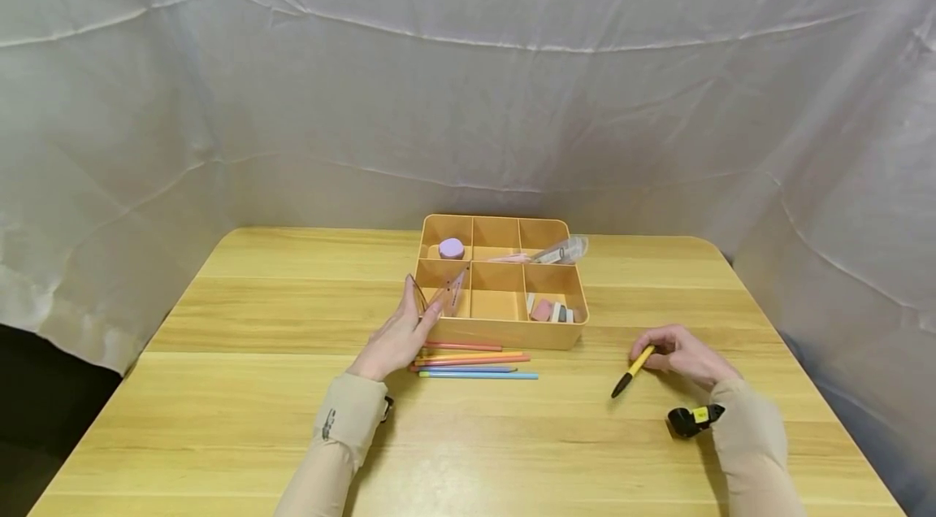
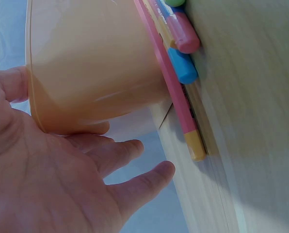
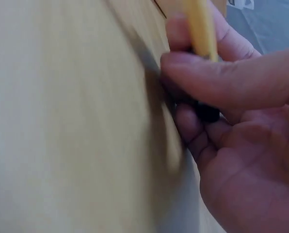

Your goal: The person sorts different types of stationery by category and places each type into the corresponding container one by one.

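Observation:
My left hand [image 1: 395, 338] grips the front left corner of an orange divided organizer box [image 1: 504, 333], thumb at the rim and the other fingers along the outer wall. In the left wrist view, two fingers stick out past the box wall [image 2: 96, 63]. A clear pinkish set square [image 1: 457, 289] leans in the compartment beside that hand. To the right, my right hand [image 1: 683, 354] pinches a yellow pen [image 1: 642, 359] between thumb and fingers, its black end slanting down toward the table. Several colored pencils [image 1: 478, 369] lie in front of the box.
The box's other compartments hold a round lilac item [image 1: 451, 248], a clear-wrapped packet [image 1: 561, 251] and several eraser-like blocks [image 1: 543, 310]. A small black object with a yellow label [image 1: 686, 422] is beside my right wrist. Grey cloth [image 1: 468, 110] hangs behind the wooden table [image 1: 241, 387].

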Tool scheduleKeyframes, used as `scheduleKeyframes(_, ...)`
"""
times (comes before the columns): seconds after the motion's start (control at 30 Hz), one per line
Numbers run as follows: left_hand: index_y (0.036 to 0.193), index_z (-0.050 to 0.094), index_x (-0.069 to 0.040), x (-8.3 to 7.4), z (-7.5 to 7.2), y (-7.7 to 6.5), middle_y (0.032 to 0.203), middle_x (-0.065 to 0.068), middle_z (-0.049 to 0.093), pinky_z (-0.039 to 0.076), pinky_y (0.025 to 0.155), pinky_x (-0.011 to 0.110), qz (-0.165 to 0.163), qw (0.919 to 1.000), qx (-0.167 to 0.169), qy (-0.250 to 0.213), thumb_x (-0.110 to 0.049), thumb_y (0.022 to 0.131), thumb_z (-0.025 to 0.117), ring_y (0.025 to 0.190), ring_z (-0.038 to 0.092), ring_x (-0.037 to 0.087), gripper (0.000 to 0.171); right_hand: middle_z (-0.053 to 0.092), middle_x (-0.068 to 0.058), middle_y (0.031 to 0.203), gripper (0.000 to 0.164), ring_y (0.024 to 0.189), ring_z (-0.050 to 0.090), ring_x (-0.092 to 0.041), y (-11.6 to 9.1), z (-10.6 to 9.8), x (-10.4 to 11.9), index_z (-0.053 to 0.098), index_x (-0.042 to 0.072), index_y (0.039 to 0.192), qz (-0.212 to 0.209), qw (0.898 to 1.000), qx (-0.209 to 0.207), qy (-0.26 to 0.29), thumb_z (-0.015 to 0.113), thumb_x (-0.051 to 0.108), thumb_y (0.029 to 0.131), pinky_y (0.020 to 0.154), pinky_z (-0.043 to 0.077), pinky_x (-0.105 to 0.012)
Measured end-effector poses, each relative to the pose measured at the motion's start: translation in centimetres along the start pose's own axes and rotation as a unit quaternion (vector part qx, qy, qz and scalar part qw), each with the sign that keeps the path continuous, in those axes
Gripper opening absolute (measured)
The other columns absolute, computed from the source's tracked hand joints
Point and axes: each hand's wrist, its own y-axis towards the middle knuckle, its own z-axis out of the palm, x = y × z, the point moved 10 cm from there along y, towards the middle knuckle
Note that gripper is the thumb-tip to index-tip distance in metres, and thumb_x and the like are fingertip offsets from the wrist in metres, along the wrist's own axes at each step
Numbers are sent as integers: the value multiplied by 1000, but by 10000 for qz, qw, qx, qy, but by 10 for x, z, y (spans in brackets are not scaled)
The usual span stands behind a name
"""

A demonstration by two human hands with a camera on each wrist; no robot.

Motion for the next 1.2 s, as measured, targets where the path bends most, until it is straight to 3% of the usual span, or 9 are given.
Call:
scheduleKeyframes(0.13, 157, -20, -2, 1, 0, 0, 167, 25, -3, 23, 124, 57, -27, 10000, 8, 6, -50, 109, 26, 153, 20, 43, 82, 73, 4, 102, 13, 90, 61, -1, -3, -3, -7, 68, -10, 101, 79, 9997, -163, 178, 61, -1, 94, 73, 47, -20)
scheduleKeyframes(0.37, 157, -19, -2, 2, 1, 0, 167, 25, -2, 22, 124, 57, -27, 10000, -3, -8, -50, 109, 27, 153, 19, 43, 82, 75, 9, 110, 20, 105, 65, -1, -7, -6, -19, 71, -8, 109, 235, 9958, -498, 729, 64, 3, 94, 90, 49, -14)
scheduleKeyframes(0.67, 157, -18, -1, -1, 0, 0, 167, 25, -2, 27, 122, 58, 17, 10000, -33, 34, -49, 109, 26, 152, 22, 44, 82, 76, 14, 107, 23, 102, 66, 0, -12, -11, -21, 75, -1, 114, 258, 9867, -837, 1371, 64, -2, 94, 88, 52, -13)
scheduleKeyframes(0.83, 158, -17, 0, -1, 0, 0, 167, 25, -2, 27, 122, 57, 6, 10000, -40, 49, -50, 109, 27, 153, 21, 43, 83, 78, 8, 108, 27, 108, 68, 1, -11, -10, -23, 66, -11, 121, 319, 9798, -870, 1771, 59, 3, 99, 92, 53, -13)
scheduleKeyframes(1.0, 158, -18, 0, -1, 0, 0, 167, 24, -3, 23, 125, 55, 19, 10000, -30, 9, -49, 109, 27, 154, 19, 42, 82, 79, 7, 100, 32, 106, 67, 2, -10, -13, -22, 61, -20, 121, 88, 9822, -1036, 1566, 54, 5, 103, 92, 49, -10)
scheduleKeyframes(1.2, 157, -18, 0, 0, 0, 2, 167, 25, -3, 21, 126, 54, 31, 10000, -29, -6, -50, 109, 27, 154, 18, 42, 83, 71, 9, 81, 27, 95, 63, 3, -12, -18, -19, 66, -14, 115, -98, 9840, -1427, 1066, 51, 7, 104, 89, 44, -7)
